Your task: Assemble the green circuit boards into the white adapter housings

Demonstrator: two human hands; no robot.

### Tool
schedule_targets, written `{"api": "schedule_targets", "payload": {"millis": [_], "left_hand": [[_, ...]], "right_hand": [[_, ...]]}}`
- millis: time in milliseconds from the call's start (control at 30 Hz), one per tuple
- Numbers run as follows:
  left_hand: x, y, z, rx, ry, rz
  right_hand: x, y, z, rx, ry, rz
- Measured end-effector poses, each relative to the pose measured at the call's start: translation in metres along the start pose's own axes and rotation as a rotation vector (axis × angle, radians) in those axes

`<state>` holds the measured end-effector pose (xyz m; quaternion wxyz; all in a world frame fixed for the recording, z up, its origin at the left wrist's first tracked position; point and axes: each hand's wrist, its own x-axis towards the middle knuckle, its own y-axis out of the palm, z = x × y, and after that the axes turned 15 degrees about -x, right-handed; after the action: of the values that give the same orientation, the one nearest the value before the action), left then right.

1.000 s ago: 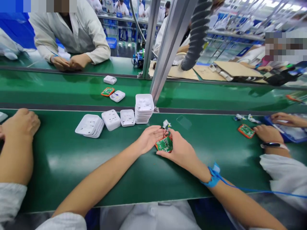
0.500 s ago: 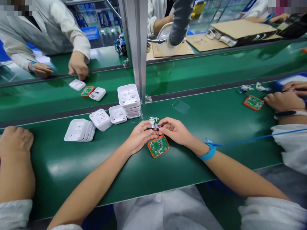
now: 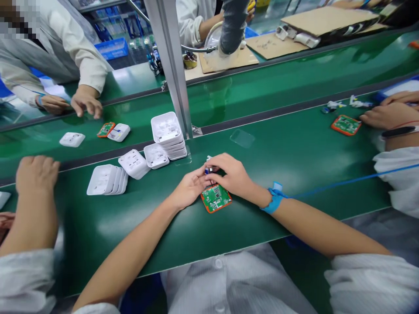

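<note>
A small white part with a metal and blue cylindrical piece is pinched between my two hands. My left hand steadies it from the left, fingers closed around its lower side. Over it from the right curls my right hand, thumb and fingers closed on it and covering much of its shape. Just below, a green circuit board in an orange frame lies on the green bench, with thin dark wires running up from it toward the part. A blue wrist strap circles my right wrist.
Stacked white plastic casings and further white casings stand at left. A clear thin sheet lies behind my hands. At right, a co-worker's hand is near another orange-framed board. A metal post rises behind the casings.
My right hand has closed further over the small part, which has turned to show its metal and blue piece. At left, a co-worker's arm has shifted; across the bench, a white casing has moved left.
</note>
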<state>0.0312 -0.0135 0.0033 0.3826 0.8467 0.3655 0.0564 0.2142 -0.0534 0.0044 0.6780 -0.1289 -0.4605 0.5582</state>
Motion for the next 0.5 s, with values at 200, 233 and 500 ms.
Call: {"api": "schedule_targets", "payload": {"millis": [200, 233, 500], "left_hand": [[-0.001, -0.003, 0.0, 0.028, 0.009, -0.044], [-0.001, -0.003, 0.0, 0.041, 0.019, -0.057], [0.005, 0.007, 0.009, 0.069, 0.267, -0.299]], "right_hand": [[-0.001, -0.002, -0.008, -0.18, 0.074, 0.136], [0.0, -0.003, -0.011, -0.119, 0.077, 0.154], [-0.002, 0.0, -0.009, 0.44, 0.229, -0.011]]}}
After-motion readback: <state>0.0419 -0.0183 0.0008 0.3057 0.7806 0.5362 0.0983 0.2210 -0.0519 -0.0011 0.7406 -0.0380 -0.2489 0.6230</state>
